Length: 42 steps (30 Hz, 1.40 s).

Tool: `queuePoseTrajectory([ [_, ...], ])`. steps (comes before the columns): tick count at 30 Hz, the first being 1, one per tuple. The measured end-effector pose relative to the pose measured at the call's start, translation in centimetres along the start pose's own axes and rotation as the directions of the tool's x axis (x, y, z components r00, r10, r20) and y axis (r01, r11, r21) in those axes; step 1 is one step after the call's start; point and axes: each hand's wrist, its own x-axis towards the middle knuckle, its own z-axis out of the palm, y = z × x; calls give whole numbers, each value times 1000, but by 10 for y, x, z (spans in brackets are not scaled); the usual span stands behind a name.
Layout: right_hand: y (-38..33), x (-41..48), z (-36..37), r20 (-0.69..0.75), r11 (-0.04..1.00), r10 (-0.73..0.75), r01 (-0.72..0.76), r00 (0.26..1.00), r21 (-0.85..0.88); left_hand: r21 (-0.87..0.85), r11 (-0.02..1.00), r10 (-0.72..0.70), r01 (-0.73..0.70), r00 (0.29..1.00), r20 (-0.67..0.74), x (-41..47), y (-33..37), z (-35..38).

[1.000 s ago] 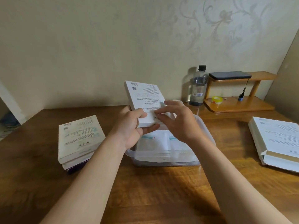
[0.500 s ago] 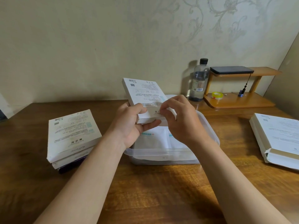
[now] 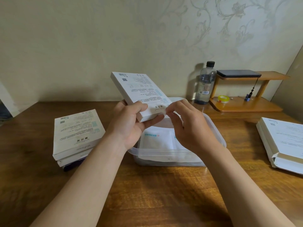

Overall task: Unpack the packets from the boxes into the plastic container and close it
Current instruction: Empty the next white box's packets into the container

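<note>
Place: a room in a home, it seems.
Wall: pale wallpaper [image 3: 229, 22] with curly leaf and flower shapes.
Counter: a brown wooden counter [image 3: 164, 194], right up against the wall.
Small shelf: a little wooden shelf [image 3: 246, 107] stands at the back right.
On the shelf: a flat dark thing [image 3: 237, 74] on top, a yellow tape roll [image 3: 223, 99] below.
Beside it: a see-through bottle [image 3: 205, 84] with a black cap.

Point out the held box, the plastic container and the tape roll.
held box [image 3: 139, 90], head view, printed top face.
plastic container [image 3: 164, 154], head view, near rim.
tape roll [image 3: 223, 101], head view, yellow outer band.
</note>
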Motion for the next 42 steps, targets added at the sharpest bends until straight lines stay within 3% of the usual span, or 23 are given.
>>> queuePoseTrajectory([
  [12, -8, -6, -2, -6, 999, -16, 16, 1000, -43, -168, 986, -6, 1, 1000, -29, -4, 1, -11],
  [14, -8, -7, -2, -93, 999, 34, -35, 995, -8, -176, 984, -7, 8, 1000, 4, -6, 2, -12],
  [16, -8, -5, -4, -162, 979, 195, -183, 967, 86, -176, 984, -13, 19, 999, 35, -7, 2, -11],
  [18, -9, -1, -9, -122, 893, 398, -353, 909, 281, -174, 984, -26, 38, 997, 71, -8, 3, -11],
  [20, -11, 2, -13, 12, 697, 543, -459, 839, 550, -143, 987, -48, 67, 990, 133, -9, 2, -11],
  [22, -14, 6, -16, 132, 490, 602, -495, 787, 717, -69, 994, -74, 87, 982, 177, -12, 1, -10],
  [24, -16, 8, -19, 181, 385, 629, -505, 756, 773, -3, 997, -81, 83, 976, 203, -14, 0, -8],
  [38, -13, 6, -20, 289, 167, 688, -532, 666, 830, 101, 991, -97, 86, 990, 104, -19, -6, -2],
  [42, -14, 6, -18, 271, 190, 696, -535, 665, 823, 68, 994, -96, 88, 988, 122, -19, -5, -1],
])
